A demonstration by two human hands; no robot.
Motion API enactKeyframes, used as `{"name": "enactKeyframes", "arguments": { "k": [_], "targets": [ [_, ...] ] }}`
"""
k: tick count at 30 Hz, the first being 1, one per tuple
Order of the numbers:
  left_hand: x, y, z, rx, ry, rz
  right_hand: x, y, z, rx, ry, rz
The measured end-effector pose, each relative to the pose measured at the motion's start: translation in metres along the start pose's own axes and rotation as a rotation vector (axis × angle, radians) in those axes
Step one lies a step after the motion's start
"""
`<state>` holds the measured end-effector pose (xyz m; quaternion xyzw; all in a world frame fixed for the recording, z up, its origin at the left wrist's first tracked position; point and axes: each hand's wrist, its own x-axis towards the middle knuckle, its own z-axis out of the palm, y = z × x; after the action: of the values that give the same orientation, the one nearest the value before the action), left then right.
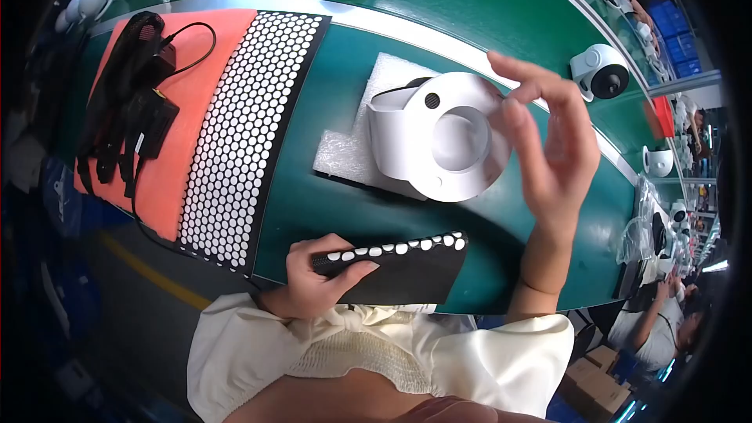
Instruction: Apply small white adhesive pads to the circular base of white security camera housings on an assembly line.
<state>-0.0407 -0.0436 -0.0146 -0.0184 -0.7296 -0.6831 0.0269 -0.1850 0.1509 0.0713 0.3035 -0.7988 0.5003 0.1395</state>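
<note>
Left grip (325, 276) pinches a black sheet (403, 278), round white dots (402, 248) unused; whether blurred right grip (562, 153), beside a ring-faced white plastic device (421, 141), pinches, I cannot tell.

"Where does this view look from?"
"The wearer's head, fairly near the left hand (319, 276) and right hand (560, 141)."
"Facing?"
"Steeply down and forward across the green bench (294, 202), its edges bowed."

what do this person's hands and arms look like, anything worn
The left hand and right hand wear no gloves. The sleeves are cream, loose and puffed, leaving the forearms uncovered. A thin line crosses the right forearm; whether it is a band is unclear.
</note>
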Motion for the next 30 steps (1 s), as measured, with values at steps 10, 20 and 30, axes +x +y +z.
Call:
{"name": "enactKeyframes", "arguments": {
  "k": [10,20,30],
  "targets": [
    [-0.001,-0.003,0.005,-0.015,0.072,0.041,0.001,0.012,-0.010,0.110,-0.110,0.228],
    [-0.003,-0.003,0.003,0.009,0.033,0.005,-0.002,0.003,-0.007,-0.335,-0.082,0.037],
    [0.001,0.000,0.004,-0.040,-0.074,-0.015,-0.017,-0.006,0.003,-0.826,-0.115,-0.315]
  ]
}}
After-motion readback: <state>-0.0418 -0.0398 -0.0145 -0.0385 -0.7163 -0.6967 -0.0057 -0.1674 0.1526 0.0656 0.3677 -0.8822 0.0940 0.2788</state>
